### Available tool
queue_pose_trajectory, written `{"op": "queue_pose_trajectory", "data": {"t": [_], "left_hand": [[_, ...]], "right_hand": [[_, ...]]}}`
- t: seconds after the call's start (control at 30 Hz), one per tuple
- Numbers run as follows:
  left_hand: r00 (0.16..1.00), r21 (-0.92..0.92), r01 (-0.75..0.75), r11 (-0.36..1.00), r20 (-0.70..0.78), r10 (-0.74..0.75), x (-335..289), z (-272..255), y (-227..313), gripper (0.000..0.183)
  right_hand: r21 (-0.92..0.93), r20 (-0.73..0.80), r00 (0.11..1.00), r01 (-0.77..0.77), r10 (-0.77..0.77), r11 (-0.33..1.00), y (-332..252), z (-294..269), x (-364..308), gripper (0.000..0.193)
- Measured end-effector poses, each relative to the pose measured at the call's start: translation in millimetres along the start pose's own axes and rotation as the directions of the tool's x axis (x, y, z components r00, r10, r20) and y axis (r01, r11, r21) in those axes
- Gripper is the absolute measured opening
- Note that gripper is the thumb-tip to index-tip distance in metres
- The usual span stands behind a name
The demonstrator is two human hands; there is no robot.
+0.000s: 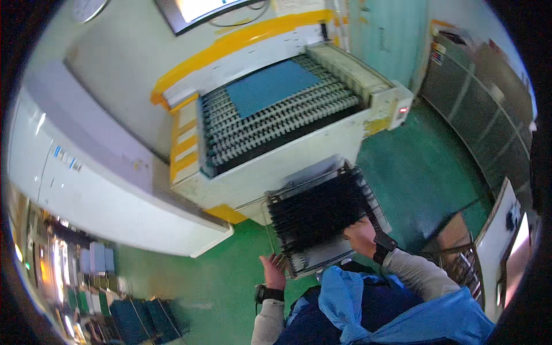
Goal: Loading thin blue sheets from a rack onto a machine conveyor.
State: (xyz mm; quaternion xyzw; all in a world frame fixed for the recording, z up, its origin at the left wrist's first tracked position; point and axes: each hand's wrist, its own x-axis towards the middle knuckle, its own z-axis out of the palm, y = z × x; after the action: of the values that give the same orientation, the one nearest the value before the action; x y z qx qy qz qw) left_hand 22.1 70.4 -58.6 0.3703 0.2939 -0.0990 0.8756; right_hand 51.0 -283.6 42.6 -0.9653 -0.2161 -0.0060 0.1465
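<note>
Head view: black slotted rack (282, 230) close before roller conveyor (276, 129), in front of person; right hand (361, 236) at rack's right side, fingers curled, firm grip or mere touch cannot tell; left hand (273, 270) released, fingers spread beside near left corner; risk, judged: one-sided push could skew rack into conveyor front; left fingers could catch on frame

A black, ribbed rack (316, 210), apparently metal-framed, is standing between the left hand (274, 273) and the right hand (361, 236), its near left corner lying beside the former, its right part extending beyond the latter.
</note>
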Motion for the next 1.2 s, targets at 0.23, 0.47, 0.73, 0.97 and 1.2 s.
{"op": "queue_pose_trajectory", "data": {"t": [0.23, 0.47, 0.73, 0.97, 1.2], "left_hand": [[0.991, 0.552, -0.036, 0.833, -0.089, 0.102, 27.3, -62.5, -33.4, 0.053], [0.835, 0.971, -0.229, 0.067, 0.160, 0.526, 44.9, -49.6, -52.5, 0.034], [0.910, 0.963, -0.041, 0.265, -0.073, 0.408, 53.3, -52.7, -56.0, 0.033], [0.793, 0.991, -0.114, -0.064, 0.129, 0.596, 36.1, -30.3, -50.0, 0.035], [0.820, 0.993, -0.038, 0.107, -0.030, 0.572, 36.5, -27.1, -57.8, 0.039]], "right_hand": [[-0.014, -0.153, 0.988, -0.005, 0.003, 1.000, -27.3, -151.6, 3.8, 0.012], [0.797, -0.170, 0.825, -0.206, 0.538, 0.567, 33.9, -229.1, 19.4, 0.010], [0.764, -0.115, 0.975, -0.037, 0.192, 0.644, 52.4, -158.1, 80.3, 0.028], [0.629, 0.590, 0.786, -0.305, 0.185, -0.715, 47.2, -47.8, 172.1, 0.016], [0.670, 0.585, 0.796, -0.369, 0.153, -0.644, 48.4, -50.3, 224.2, 0.033]]}}
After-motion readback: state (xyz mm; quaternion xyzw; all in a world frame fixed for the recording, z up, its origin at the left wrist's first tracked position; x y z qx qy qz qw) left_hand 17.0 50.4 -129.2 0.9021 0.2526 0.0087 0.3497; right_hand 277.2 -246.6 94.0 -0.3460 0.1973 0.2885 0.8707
